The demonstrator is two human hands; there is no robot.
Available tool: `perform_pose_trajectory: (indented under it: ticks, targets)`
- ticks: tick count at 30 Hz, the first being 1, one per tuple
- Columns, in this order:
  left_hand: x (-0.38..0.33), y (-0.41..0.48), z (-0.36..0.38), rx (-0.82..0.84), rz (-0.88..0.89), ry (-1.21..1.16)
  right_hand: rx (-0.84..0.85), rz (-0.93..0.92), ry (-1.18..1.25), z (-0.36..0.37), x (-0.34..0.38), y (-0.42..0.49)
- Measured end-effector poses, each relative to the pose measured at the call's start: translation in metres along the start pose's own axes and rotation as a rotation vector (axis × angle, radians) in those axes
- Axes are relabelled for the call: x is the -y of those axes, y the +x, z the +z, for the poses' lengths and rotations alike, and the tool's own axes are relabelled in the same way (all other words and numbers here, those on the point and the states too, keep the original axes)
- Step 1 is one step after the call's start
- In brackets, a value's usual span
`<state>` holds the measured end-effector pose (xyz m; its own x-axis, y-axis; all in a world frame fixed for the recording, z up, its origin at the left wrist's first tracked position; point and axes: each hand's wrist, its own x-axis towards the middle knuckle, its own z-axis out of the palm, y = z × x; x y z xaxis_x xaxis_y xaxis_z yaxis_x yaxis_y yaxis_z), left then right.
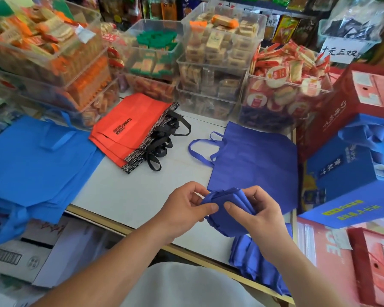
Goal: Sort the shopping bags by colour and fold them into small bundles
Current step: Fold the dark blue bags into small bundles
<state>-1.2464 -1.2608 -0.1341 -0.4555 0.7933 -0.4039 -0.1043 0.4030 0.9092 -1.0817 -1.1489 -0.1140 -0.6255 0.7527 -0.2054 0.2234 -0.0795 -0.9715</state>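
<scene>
bundles [253, 260]: dark blue, at near table [124, 191] edge, below my right wrist
hands: my left hand [186, 204] and right hand [253, 211] both pinch a half-folded dark blue bag [226, 202] over the table
flat bag [253, 160]: dark blue, just behind
light blue bags [31, 160]: left, overhanging edge
red bags [129, 122]: stacked, farther back

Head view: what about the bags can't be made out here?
- Dark blue bundle: its fold state, covered by the left grip and right grip pinching it.
- Finished bundles at the table's near edge: count, partly behind the right forearm.
- Light blue bags: stack depth, cut by the left frame edge.
- Orange bags: smaller print line, too small to read.
</scene>
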Motion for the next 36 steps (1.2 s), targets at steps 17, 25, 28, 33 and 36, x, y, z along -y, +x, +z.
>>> perform_pose_trajectory:
  ticks: [17, 25, 28, 33, 36]
  targets:
    - [-0.034, -0.011, 0.022, -0.173, 0.001, -0.059, -0.141, -0.202, -0.171, 0.018, 0.005, 0.005]
    - [-0.036, -0.009, 0.025, -0.12, -0.12, 0.155, -0.006, -0.277, -0.348, 0.012, -0.005, 0.008]
    - [-0.032, -0.009, 0.019, 0.03, -0.194, 0.056, 0.078, -0.265, -0.393, 0.003, -0.008, 0.004]
    - [-0.027, -0.007, 0.012, 0.077, -0.144, -0.134, 0.08, -0.222, -0.235, -0.003, -0.006, -0.008]
    - [-0.03, -0.007, 0.013, 0.099, -0.101, -0.219, -0.004, -0.217, -0.173, 0.003, -0.008, -0.01]
